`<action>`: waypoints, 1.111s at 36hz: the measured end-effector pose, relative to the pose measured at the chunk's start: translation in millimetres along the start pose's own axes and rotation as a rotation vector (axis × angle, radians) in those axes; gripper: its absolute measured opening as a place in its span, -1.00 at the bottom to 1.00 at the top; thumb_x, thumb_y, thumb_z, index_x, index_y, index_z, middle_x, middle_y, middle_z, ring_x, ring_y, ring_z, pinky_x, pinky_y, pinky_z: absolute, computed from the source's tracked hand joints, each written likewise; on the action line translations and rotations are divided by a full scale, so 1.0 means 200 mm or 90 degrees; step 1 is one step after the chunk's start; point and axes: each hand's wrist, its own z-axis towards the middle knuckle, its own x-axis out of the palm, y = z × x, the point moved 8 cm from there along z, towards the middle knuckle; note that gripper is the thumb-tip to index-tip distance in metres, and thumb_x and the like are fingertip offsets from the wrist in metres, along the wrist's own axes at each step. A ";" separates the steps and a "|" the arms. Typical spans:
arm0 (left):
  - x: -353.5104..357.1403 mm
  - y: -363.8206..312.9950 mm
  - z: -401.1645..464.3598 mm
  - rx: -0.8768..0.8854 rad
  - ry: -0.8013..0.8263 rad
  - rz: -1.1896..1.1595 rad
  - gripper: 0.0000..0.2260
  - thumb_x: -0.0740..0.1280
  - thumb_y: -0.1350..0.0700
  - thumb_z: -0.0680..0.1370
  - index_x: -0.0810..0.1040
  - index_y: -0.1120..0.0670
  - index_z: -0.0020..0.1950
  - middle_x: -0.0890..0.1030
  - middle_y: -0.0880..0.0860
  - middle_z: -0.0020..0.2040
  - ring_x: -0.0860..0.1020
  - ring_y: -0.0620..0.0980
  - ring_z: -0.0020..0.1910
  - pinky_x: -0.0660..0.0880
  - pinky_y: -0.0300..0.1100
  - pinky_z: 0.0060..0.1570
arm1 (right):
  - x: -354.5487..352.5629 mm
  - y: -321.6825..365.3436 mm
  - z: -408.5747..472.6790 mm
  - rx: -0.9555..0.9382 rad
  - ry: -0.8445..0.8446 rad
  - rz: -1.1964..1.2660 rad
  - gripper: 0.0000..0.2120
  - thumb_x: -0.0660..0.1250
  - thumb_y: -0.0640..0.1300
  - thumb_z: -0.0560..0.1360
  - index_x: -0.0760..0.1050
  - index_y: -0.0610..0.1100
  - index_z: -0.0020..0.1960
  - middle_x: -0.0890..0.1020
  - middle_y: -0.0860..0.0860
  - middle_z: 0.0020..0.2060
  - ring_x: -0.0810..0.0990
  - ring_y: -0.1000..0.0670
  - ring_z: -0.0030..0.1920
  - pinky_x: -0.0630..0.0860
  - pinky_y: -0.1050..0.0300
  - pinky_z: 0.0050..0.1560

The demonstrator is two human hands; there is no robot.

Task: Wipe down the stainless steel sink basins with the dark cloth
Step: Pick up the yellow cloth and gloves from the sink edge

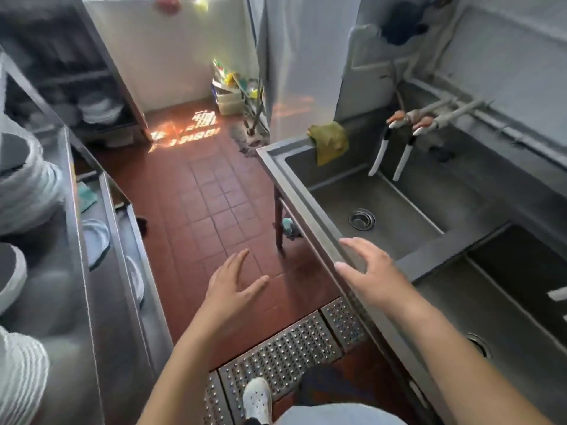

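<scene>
Hands empty with fingers spread, left hand (228, 288) over red floor tiles (211, 207), right hand (369, 271) above near rim of stainless sink (310, 207), far basin (399, 207) bare, yellow-green cloth (329, 141) draped on its far-left corner, dark cloth not identifiable.

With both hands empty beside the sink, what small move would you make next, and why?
Probably look for the dark cloth first: both the left hand and right hand are open and hold nothing, and the only cloth plainly visible at the sink is a yellow-green one draped over its far rim.
</scene>
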 end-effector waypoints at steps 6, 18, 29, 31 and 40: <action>-0.08 -0.26 0.59 0.055 0.077 -0.035 -0.36 0.38 -0.13 0.55 0.21 -0.11 0.57 0.23 -0.14 0.55 0.20 -0.18 0.48 0.16 -0.15 0.48 | -0.18 0.04 0.53 0.040 -0.039 -0.023 -0.49 0.40 0.06 0.52 0.42 0.06 0.44 0.39 0.00 0.48 0.31 0.00 0.49 0.22 -0.01 0.51; 0.01 -0.63 2.05 -0.031 0.112 -0.254 -0.64 0.40 0.02 0.56 0.50 -0.24 0.33 0.54 -0.17 0.27 0.52 -0.21 0.20 0.47 -0.23 0.05 | -0.43 -0.28 2.17 0.152 -0.015 0.001 -0.36 0.41 0.10 0.47 0.32 0.05 0.50 0.38 -0.03 0.48 0.39 -0.10 0.43 0.36 -0.04 0.40; 0.50 -0.66 2.86 -0.352 0.175 -0.514 -0.64 0.30 0.20 0.59 0.41 0.05 0.39 0.57 0.02 0.05 0.64 0.11 0.11 0.64 -0.10 0.00 | -0.51 -0.53 3.15 0.325 -0.037 0.045 -0.36 0.44 0.05 0.47 0.36 -0.07 0.48 0.44 -0.16 0.42 0.39 -0.21 0.41 0.37 -0.05 0.41; 0.57 -0.67 2.92 -0.379 0.166 -0.528 -0.65 0.30 0.22 0.58 0.41 0.07 0.37 0.57 0.06 0.07 0.64 0.12 0.10 0.62 0.01 0.10 | -0.49 -0.53 3.23 0.333 -0.027 0.055 -0.42 0.42 0.03 0.49 0.40 -0.09 0.45 0.45 -0.18 0.40 0.41 -0.20 0.39 0.38 0.02 0.38; 0.72 -0.82 3.10 -0.380 0.107 -0.603 -0.66 0.28 0.31 0.57 0.34 0.10 0.31 0.51 0.16 0.20 0.66 0.12 -0.06 0.66 -0.04 -0.09 | -0.50 -0.53 3.36 0.342 -0.019 -0.022 -0.80 0.44 0.01 0.42 0.61 -0.07 -0.02 0.62 -0.14 0.09 0.54 -0.24 0.19 0.42 -0.14 0.33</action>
